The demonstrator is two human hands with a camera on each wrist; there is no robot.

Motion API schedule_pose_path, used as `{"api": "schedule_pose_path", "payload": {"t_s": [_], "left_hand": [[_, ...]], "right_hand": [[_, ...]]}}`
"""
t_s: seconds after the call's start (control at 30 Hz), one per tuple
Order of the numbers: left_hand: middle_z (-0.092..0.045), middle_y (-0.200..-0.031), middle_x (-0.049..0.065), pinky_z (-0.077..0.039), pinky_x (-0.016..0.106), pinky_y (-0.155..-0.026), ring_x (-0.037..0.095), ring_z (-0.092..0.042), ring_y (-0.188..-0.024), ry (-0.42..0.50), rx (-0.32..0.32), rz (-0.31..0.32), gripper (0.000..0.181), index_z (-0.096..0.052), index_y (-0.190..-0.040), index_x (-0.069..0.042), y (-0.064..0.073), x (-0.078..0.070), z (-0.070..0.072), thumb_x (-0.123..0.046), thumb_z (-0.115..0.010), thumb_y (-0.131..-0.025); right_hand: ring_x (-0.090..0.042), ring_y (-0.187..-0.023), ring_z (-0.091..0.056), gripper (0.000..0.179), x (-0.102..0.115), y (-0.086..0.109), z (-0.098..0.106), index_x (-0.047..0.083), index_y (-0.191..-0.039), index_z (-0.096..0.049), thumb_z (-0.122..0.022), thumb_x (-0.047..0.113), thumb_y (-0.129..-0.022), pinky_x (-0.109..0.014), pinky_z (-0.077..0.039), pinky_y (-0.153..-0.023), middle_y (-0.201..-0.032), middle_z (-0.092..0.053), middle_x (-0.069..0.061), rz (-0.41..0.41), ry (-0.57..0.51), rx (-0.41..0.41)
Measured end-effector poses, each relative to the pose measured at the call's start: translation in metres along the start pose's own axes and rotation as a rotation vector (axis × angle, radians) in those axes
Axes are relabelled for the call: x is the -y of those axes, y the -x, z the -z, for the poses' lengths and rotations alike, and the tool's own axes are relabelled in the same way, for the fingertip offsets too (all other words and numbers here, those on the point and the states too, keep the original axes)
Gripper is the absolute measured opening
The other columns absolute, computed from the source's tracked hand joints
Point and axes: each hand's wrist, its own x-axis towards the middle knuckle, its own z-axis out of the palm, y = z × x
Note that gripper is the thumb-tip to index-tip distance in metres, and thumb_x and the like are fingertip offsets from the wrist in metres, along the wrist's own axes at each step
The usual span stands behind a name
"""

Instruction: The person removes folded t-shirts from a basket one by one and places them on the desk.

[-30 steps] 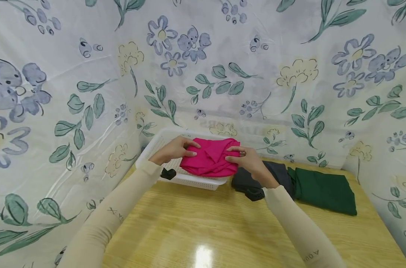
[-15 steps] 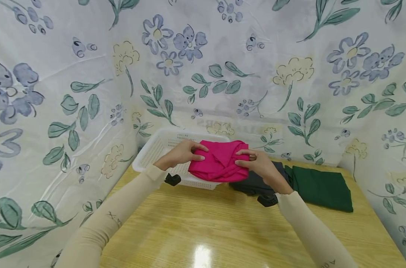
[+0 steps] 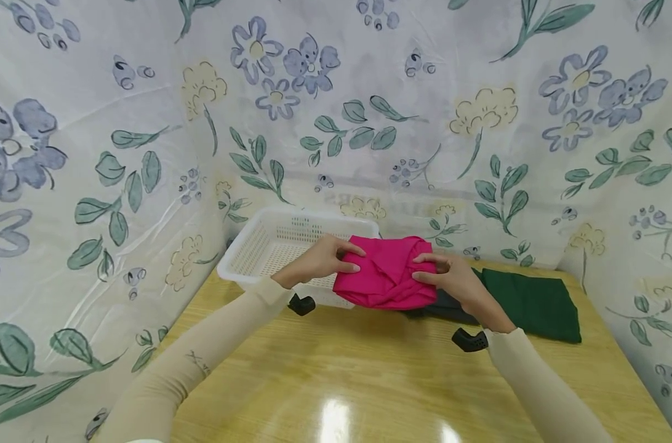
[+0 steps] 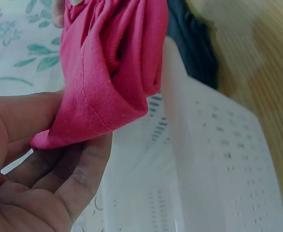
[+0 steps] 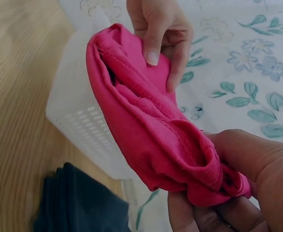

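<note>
A folded bright pink garment [image 3: 388, 277] is held in the air between both hands, in front of the right part of a white perforated basket [image 3: 247, 246]. My left hand [image 3: 319, 261] pinches its left end between thumb and fingers. At the opposite end my right hand [image 3: 452, 277] grips the cloth the same way. In the left wrist view the pink garment [image 4: 103, 82] shows stitched, layered edges above the left hand [image 4: 45, 169]. From the right wrist, the right hand [image 5: 238, 188] holds a rolled end of the garment [image 5: 151, 125].
A folded dark green cloth [image 3: 535, 304] lies at the right on the wooden table [image 3: 314, 369]. Beside it is a folded dark grey cloth [image 3: 452, 307], partly hidden behind the pink garment and right hand. A floral sheet [image 3: 369, 123] hangs behind and along the sides.
Both hands have carried the pink garment to the right and slightly toward me, from over the basket to its front right side. More of the basket's inside shows.
</note>
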Motion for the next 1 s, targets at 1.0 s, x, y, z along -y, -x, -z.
{"api": "schedule_pose_path", "payload": {"t_s": [1.0], "left_hand": [[-0.048, -0.059, -0.005, -0.032, 0.022, -0.056, 0.009, -0.029, -0.054, -0.038, 0.118, -0.113, 0.037, -0.072, -0.131, -0.011, -0.022, -0.034, -0.087, -0.016, -0.078, -0.094]], "right_hand": [[-0.027, -0.119, -0.056, 0.053, -0.062, 0.07, 0.048, 0.009, -0.136, -0.066, -0.08, 0.036, -0.092, -0.035, -0.051, -0.09, -0.128, -0.068, -0.01, -0.108, 0.024, -0.081]]}}
